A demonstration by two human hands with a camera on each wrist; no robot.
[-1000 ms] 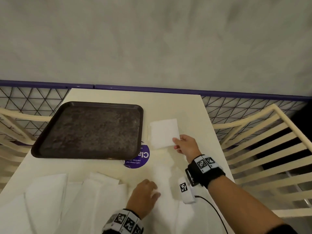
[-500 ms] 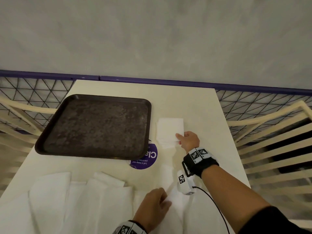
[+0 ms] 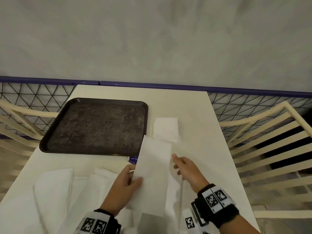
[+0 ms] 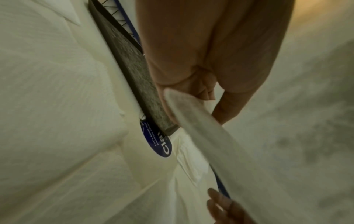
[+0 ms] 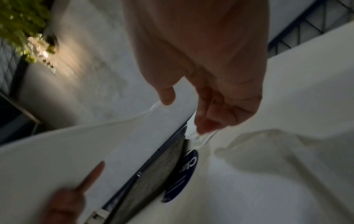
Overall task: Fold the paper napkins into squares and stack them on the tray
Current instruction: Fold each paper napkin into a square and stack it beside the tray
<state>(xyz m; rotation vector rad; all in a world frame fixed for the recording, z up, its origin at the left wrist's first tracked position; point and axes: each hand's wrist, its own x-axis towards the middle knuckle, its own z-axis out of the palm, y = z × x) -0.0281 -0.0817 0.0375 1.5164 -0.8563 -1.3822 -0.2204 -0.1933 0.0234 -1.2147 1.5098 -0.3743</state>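
A dark empty tray (image 3: 96, 125) lies at the table's far left. Just right of it a folded white square napkin (image 3: 166, 130) rests on the table (image 3: 194, 115). My left hand (image 3: 134, 174) pinches the left edge of a long white napkin (image 3: 153, 173) and holds it up above the table; the left wrist view shows the same napkin (image 4: 210, 136) between thumb and fingers. My right hand (image 3: 176, 163) hovers at that napkin's right edge with loosely curled fingers (image 5: 206, 124), and no firm grip shows. Several unfolded napkins (image 3: 55, 191) lie in a pile at the near edge.
A round purple sticker (image 3: 134, 157) peeks out by the tray's near right corner. Cream slatted chairs (image 3: 270, 149) flank the table on both sides. A black mesh fence with a purple rail (image 3: 253, 92) runs behind, and a grey wall rises beyond it.
My right hand has left the folded square and drawn back toward me. My left hand has lifted a long napkin off the pile and raised it between the hands.
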